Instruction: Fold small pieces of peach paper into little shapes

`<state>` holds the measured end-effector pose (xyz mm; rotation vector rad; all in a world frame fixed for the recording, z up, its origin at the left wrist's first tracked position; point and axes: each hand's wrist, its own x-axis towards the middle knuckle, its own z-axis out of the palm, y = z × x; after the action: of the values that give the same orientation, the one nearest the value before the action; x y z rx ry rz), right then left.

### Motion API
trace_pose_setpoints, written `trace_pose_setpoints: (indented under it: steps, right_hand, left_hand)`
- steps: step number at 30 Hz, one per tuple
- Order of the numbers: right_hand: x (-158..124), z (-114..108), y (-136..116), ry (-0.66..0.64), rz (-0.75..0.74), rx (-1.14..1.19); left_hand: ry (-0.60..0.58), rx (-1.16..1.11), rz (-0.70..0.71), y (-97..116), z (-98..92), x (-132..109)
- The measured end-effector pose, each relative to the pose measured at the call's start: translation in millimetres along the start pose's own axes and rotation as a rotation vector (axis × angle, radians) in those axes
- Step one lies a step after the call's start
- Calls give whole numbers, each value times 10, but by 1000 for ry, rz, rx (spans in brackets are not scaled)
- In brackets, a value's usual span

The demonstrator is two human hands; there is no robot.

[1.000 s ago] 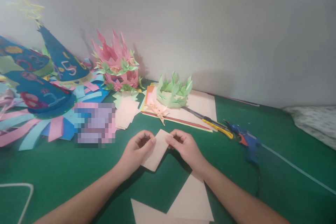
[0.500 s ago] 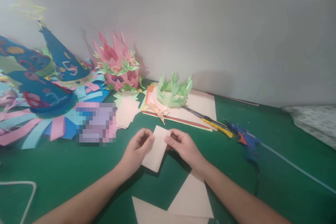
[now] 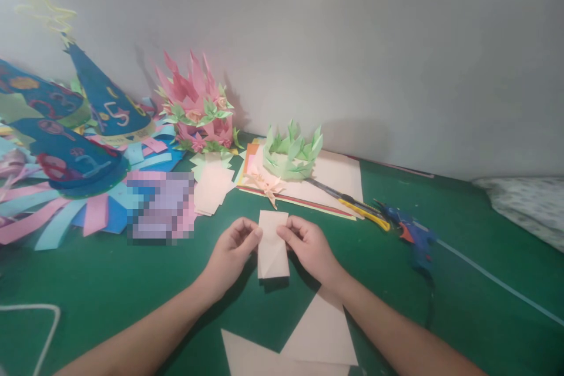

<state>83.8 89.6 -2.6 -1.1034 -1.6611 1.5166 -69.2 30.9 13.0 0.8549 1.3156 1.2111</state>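
Observation:
A pale peach piece of folded paper is held upright above the green table, its long sides running roughly away from me. My left hand pinches its left edge between thumb and fingers. On the opposite edge, my right hand grips it the same way, thumb on top. A diagonal crease shows near the paper's lower end. Below my hands lie loose peach paper sheets, partly overlapping. Beyond the held paper, a small peach folded-paper flower rests on a stack of coloured paper.
A green paper crown stands on the stack, beside a yellow utility knife. To the right lies a blue glue gun with its cord. Pink paper crowns and blue cone hats fill the left back, near cut peach pieces.
The folded paper has turned from a slant to nearly straight, its near end swinging right. Both hands keep their hold and have barely moved.

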Motion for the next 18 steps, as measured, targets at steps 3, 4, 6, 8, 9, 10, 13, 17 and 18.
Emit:
trace_pose_setpoints:
  steps: [3, 4, 6, 8, 9, 10, 13, 17, 18]
  right_hand:
    - [-1, -3, 11, -53, 2, 22]
    - [-3, -2, 10, -87, 5, 22]
    - [-9, 3, 2, -136, -2, -13]
    - [-13, 9, -13, -137, -18, -79]
    - [-15, 12, -22, -122, -22, -111]
    - [-17, 15, -30, -104, -24, -137]
    - [-21, 21, -41, -65, -24, -172]
    - [-25, 22, -18, -74, -35, -167]
    - [-26, 22, -11, -80, -38, -168]
  left_hand:
    - [31, 20, 26, -8, -27, 11]
    - [41, 15, 32, -11, -36, 14]
    - [58, -1, 34, -14, -50, 16]
    - [67, -25, 26, -14, -52, 14]
    - [70, -33, 20, -13, -48, 11]
    - [73, -37, 14, -10, -41, 9]
    - [84, -26, 4, -2, -19, 4]
    - [100, 2, 14, -2, -19, 10]
    - [107, 10, 20, -3, -24, 13]
